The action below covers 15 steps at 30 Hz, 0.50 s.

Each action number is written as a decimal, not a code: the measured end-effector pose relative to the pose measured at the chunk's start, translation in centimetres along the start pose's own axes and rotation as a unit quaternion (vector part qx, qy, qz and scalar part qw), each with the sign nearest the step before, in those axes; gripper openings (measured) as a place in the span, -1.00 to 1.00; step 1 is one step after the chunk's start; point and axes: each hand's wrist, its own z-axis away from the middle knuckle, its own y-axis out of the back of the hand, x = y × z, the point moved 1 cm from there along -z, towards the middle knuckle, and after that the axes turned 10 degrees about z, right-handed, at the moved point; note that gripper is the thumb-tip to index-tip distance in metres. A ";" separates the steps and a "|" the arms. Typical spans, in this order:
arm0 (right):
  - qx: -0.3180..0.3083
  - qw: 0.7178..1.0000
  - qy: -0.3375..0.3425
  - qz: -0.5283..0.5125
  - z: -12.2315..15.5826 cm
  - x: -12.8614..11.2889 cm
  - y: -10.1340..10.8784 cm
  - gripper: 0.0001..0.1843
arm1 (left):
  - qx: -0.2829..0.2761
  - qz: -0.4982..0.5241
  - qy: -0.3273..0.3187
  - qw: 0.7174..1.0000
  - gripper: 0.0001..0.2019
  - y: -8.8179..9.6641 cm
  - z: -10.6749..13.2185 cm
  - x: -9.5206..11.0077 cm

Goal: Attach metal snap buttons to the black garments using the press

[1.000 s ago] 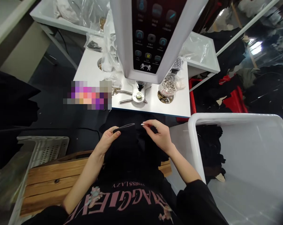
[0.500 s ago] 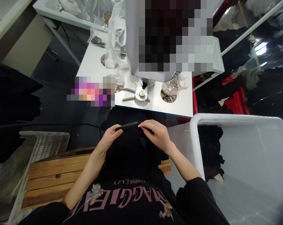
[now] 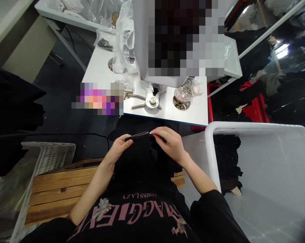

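A black garment (image 3: 142, 158) lies across my lap, below the front edge of a white machine table (image 3: 192, 114). My left hand (image 3: 118, 150) is closed on a folded edge of the black fabric, thumb on top. My right hand (image 3: 169, 143) pinches the same edge from the right, fingers pressed together. Both hands meet at a narrow dark fabric strip (image 3: 137, 135) held up level between them. Straight ahead stands the press machine (image 3: 152, 99) with its round metal die and two spring arms.
A clear jar of silver snaps (image 3: 186, 91) and a dish of brass parts (image 3: 181, 104) sit on the table's right. A large white bin (image 3: 255, 175) holding black cloth is at my right. A wooden bench (image 3: 56, 195) and a grey crate (image 3: 48, 158) lie to my left.
My right hand has moved left and closed the gap, now pinching the fabric edge next to my left hand. The view has tilted slightly down.
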 end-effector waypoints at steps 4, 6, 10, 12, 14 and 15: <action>-0.019 1.000 0.008 0.001 0.1 -0.1 0.0 -0.82 | 0.014 0.027 0.020 0.999 -0.56 -0.1 0.2 0.0; -0.031 0.999 0.010 0.001 0.3 0.0 0.0 -0.82 | 0.013 0.031 0.011 0.999 -0.58 -0.2 0.4 0.0; -0.012 1.000 -0.009 -0.003 0.4 0.1 -0.1 -0.82 | 0.007 0.027 0.000 1.000 -0.60 -0.5 0.7 -0.1; -0.007 1.000 -0.012 -0.005 0.5 0.1 -0.3 -0.81 | 0.011 0.018 -0.007 1.000 -0.61 -0.6 0.8 0.0; -0.021 1.000 -0.001 -0.006 0.4 -0.1 -0.3 -0.80 | 0.015 0.011 -0.009 1.000 -0.61 -0.6 0.8 0.0; -0.029 1.000 0.005 -0.005 0.4 -0.2 -0.3 -0.80 | 0.015 0.010 -0.008 1.000 -0.61 -0.6 0.8 0.0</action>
